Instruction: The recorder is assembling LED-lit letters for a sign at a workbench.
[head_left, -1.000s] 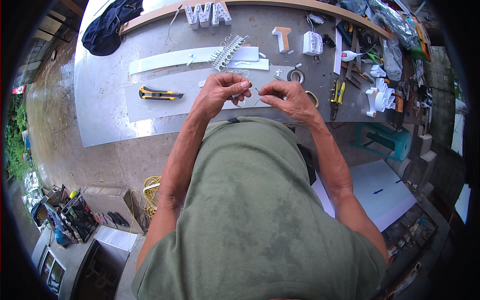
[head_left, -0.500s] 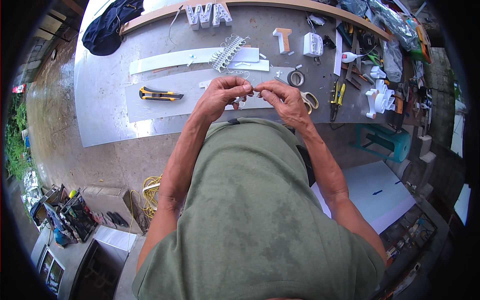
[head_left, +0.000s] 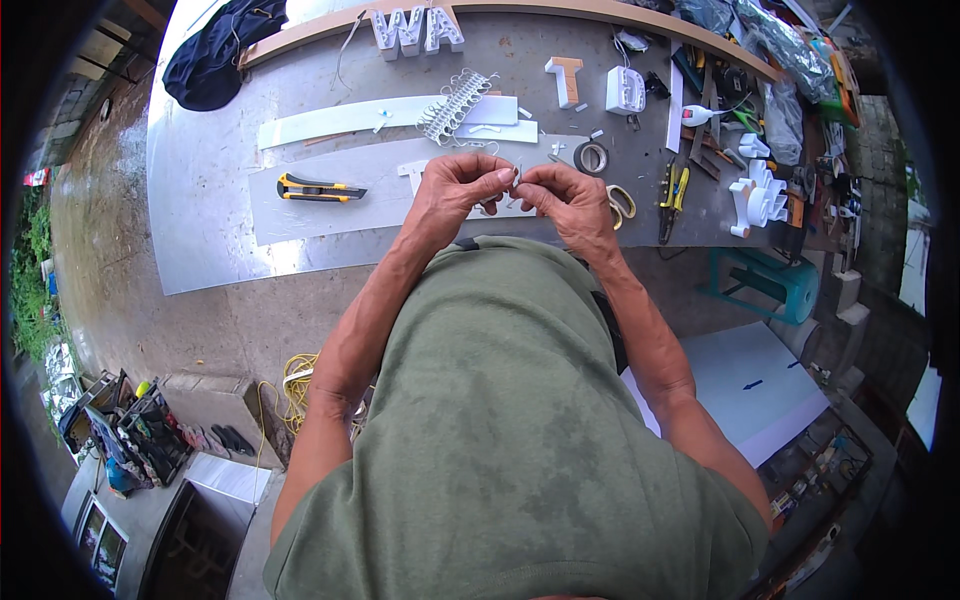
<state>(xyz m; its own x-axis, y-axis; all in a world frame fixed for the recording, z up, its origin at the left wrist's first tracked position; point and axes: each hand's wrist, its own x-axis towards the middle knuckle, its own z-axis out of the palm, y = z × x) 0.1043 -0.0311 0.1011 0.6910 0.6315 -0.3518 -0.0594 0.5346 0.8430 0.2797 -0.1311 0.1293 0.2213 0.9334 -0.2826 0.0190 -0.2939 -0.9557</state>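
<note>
My left hand [head_left: 458, 192] and my right hand [head_left: 566, 199] meet above the near part of the metal table. Both are closed in a pinch, fingertips almost touching, on a thin wire [head_left: 517, 178]; its ends are too small to make out. Just beyond them a bundle of white looped wire with small modules [head_left: 455, 108] lies across white strips [head_left: 340, 120]. Left of my hands rests a yellow and black utility knife [head_left: 320, 188]. A roll of dark tape [head_left: 591, 157] and scissors [head_left: 622, 204] lie beside my right hand, the scissors partly hidden.
White block letters [head_left: 418, 32] stand by a wooden bar [head_left: 560, 12] at the table's far edge, with a T-shaped letter [head_left: 565, 80] to the right. Screwdrivers [head_left: 675, 190], a glue bottle [head_left: 703, 115] and white cut pieces [head_left: 763, 195] crowd the right. A teal stool [head_left: 795, 288] stands below.
Both hands have shifted slightly right, still pinched together. My left wrist has turned a little, and more of the thin wire shows between the fingertips.
</note>
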